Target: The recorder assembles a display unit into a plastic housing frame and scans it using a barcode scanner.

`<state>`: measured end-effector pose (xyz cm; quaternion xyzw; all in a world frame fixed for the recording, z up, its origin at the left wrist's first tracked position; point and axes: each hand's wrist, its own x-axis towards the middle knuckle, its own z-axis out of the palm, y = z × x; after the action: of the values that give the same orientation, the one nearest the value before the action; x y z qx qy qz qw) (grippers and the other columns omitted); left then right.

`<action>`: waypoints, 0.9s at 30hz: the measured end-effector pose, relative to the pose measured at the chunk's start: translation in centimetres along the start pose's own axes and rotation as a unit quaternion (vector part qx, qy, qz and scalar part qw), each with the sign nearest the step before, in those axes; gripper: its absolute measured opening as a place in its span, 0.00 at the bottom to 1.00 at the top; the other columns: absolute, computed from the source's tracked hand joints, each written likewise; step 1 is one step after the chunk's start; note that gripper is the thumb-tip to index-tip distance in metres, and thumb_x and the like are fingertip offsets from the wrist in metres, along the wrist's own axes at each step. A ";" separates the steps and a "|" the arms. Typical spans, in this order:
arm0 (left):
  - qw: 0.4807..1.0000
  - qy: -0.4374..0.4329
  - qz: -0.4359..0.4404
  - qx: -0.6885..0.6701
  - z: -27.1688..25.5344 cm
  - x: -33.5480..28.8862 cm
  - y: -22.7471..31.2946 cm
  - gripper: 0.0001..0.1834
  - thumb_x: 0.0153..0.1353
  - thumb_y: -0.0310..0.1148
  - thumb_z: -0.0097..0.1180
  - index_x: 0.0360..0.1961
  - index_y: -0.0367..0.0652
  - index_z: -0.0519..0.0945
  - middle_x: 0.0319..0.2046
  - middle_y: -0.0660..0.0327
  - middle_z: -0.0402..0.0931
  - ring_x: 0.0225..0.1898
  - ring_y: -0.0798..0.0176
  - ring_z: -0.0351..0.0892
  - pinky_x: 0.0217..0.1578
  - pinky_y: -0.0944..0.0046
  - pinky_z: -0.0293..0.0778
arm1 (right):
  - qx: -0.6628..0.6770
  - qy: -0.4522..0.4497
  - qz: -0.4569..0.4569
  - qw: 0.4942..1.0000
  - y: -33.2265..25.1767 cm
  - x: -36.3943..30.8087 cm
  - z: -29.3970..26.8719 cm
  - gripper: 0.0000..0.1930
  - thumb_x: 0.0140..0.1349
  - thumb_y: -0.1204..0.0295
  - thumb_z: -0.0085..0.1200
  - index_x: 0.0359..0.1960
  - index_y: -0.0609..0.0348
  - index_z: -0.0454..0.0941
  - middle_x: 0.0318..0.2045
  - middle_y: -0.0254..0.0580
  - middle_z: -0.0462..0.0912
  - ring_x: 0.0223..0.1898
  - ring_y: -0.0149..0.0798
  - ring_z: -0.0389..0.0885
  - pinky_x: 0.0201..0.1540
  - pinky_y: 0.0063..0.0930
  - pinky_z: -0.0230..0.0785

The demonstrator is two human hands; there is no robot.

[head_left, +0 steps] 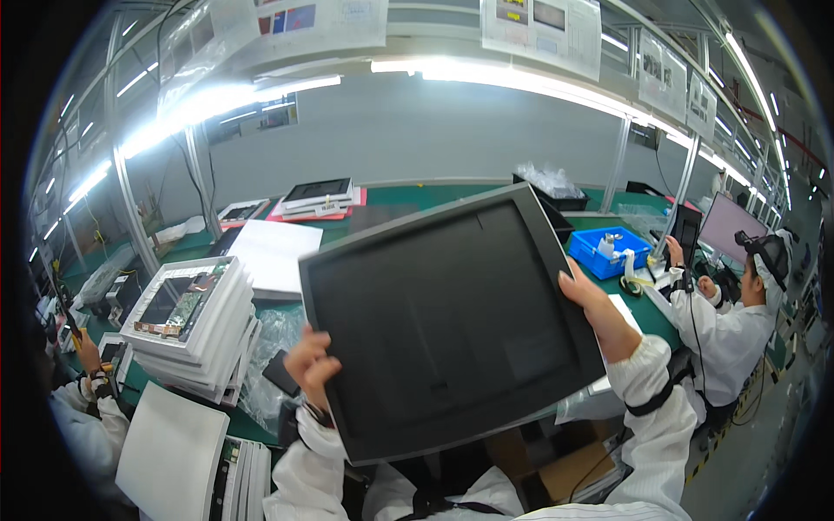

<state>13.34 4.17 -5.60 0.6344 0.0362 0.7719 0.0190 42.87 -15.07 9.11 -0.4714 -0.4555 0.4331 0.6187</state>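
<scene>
Tilted in front of me, above the bench, is a black rectangular tray-like panel (443, 321) with a raised rim and a recessed, dark middle. My right hand (599, 308) grips its right edge, thumb along the rim and the other fingers hidden behind. At the left edge, my left hand (311, 365) is closed against the panel with its fingers curled; part of its grip is hidden. Left of the panel rises a stack of white frames (187, 330), the top one showing a green circuit board (187, 308) and a dark screen.
More white housings (169, 451) stand at the lower left, near a co-worker's hand (89, 354). A blue bin (611, 252) with a bottle lies right of the panel. Clear plastic bags (276, 334) lie on the green bench. Another person (734, 334) sits at the right.
</scene>
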 end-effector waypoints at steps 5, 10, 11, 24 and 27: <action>0.996 0.023 0.019 0.079 4.2 8.0 -1.0 0.13 0.48 0.26 0.60 0.29 0.40 0.67 0.35 0.52 0.67 0.40 0.57 0.73 0.57 0.45 0.66 | 0.064 -0.023 -0.005 0.998 -0.9 5.2 0.6 0.22 0.65 0.66 0.47 0.58 0.60 0.61 0.47 0.40 0.74 0.44 0.29 0.76 0.46 0.23 0.71; 0.987 0.123 -0.037 0.094 5.7 9.9 -4.0 0.14 0.55 0.30 0.59 0.39 0.37 0.71 0.36 0.55 0.68 0.43 0.54 0.73 0.54 0.55 0.69 | 0.165 -0.042 -0.035 0.985 -0.7 7.5 1.3 0.17 0.65 0.68 0.46 0.52 0.61 0.64 0.41 0.41 0.76 0.37 0.31 0.79 0.41 0.26 0.75; 0.980 0.031 -0.031 0.194 5.4 9.1 -3.1 0.24 0.61 0.42 0.55 0.50 0.34 0.70 0.40 0.52 0.72 0.45 0.51 0.74 0.52 0.53 0.70 | 0.171 -0.028 -0.040 0.984 -0.7 7.9 1.2 0.15 0.65 0.68 0.46 0.50 0.61 0.64 0.40 0.41 0.76 0.36 0.31 0.79 0.40 0.26 0.76; 0.618 0.016 -0.601 -0.506 0.7 2.8 -3.3 0.35 0.62 0.56 0.44 0.55 0.33 0.67 0.47 0.49 0.73 0.47 0.51 0.76 0.49 0.54 0.73 | 0.248 -0.073 -0.001 0.966 5.1 10.7 2.0 0.18 0.66 0.67 0.43 0.56 0.62 0.63 0.43 0.41 0.77 0.39 0.28 0.79 0.42 0.21 0.75; 0.539 0.008 -0.638 -0.550 -0.6 1.6 -4.0 0.38 0.62 0.60 0.42 0.56 0.32 0.67 0.49 0.48 0.73 0.48 0.51 0.76 0.49 0.54 0.74 | 0.229 -0.024 -0.005 0.973 6.8 10.5 -0.7 0.15 0.66 0.70 0.44 0.52 0.63 0.63 0.42 0.43 0.76 0.38 0.30 0.79 0.40 0.23 0.76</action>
<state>12.42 8.24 -4.47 0.3026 -0.0003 0.4286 0.8513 45.00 -3.88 3.99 -0.3043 -0.3616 0.5341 0.7010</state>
